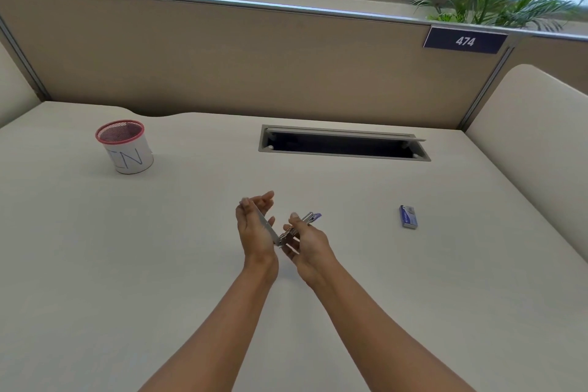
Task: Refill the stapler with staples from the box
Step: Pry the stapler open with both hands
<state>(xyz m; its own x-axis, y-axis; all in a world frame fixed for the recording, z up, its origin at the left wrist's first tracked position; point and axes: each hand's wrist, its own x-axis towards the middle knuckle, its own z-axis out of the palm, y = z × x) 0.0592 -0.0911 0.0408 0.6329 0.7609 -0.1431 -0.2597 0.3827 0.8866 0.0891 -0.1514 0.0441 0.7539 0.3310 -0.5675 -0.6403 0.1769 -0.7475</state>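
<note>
A small metal stapler with a purple tip is swung wide open above the desk, its two arms forming a V. My left hand holds the silver arm that points up and left, fingers loosely curved around it. My right hand grips the other arm, the one ending in the purple tip, with fingers curled round it near the hinge. The blue staple box lies flat on the desk well to the right of both hands, untouched.
A mesh pen cup with a pink rim and white paper wrap stands at the back left. An open cable slot is set into the desk behind the hands. A beige partition closes the far side.
</note>
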